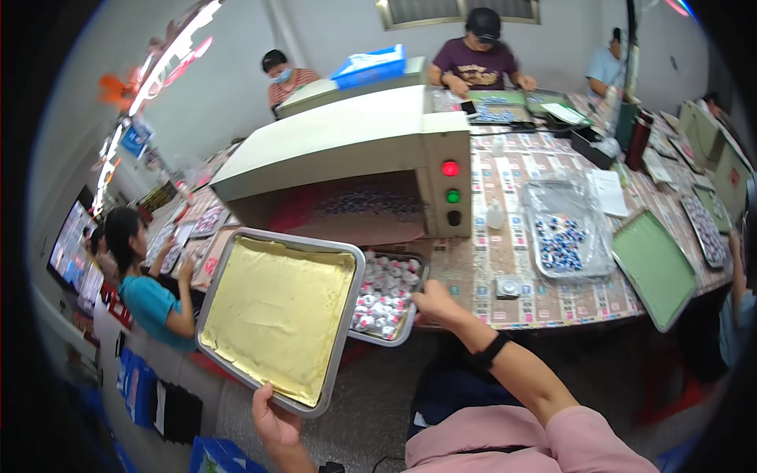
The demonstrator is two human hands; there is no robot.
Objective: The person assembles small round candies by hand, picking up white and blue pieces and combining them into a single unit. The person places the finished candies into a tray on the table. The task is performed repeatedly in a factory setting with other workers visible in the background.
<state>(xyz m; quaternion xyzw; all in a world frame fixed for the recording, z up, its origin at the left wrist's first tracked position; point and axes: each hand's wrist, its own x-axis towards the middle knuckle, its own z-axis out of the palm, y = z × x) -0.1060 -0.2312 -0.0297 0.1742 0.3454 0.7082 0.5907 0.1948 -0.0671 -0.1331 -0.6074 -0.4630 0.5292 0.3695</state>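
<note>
My left hand [272,422] grips the near edge of a metal tray [236,260] lined with a yellow sheet, held up in front of me. Partly under it, a second metal tray [410,315] full of small white, red and blue items rests at the table edge. My right hand [432,303] holds that second tray by its right side. Both trays sit in front of the open mouth of a beige box-shaped machine [355,146] with a red and a green button.
A patterned table [552,299] carries a plastic-lined tray of blue and white pieces [564,236], a green tray [654,268], a small round container [509,285] and a bottle [494,214]. Several people sit around: one at left in teal [150,299], others at the far side.
</note>
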